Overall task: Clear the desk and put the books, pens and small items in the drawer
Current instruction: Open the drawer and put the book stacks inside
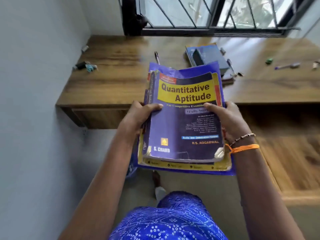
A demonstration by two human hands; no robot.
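Observation:
A stack of books (181,129), topped by a purple and yellow "Quantitative Aptitude" volume, is held in the air in front of the wooden desk (110,84). My left hand (138,116) grips its left edge and my right hand (226,118) grips its right edge, thumbs on the cover. On the desk lie a second pile of blue books (207,58), a pen (156,57) behind the held stack, another pen (231,66) by the blue pile, and a purple marker (286,66). The open wooden drawer (290,153) juts out at the right, below the desk edge.
Small items lie scattered: a black and teal object (86,66) at the left, a small metal piece (84,48) by the wall, a green item (269,60) at the right. A grey wall borders the left. A barred window (216,14) is behind the desk.

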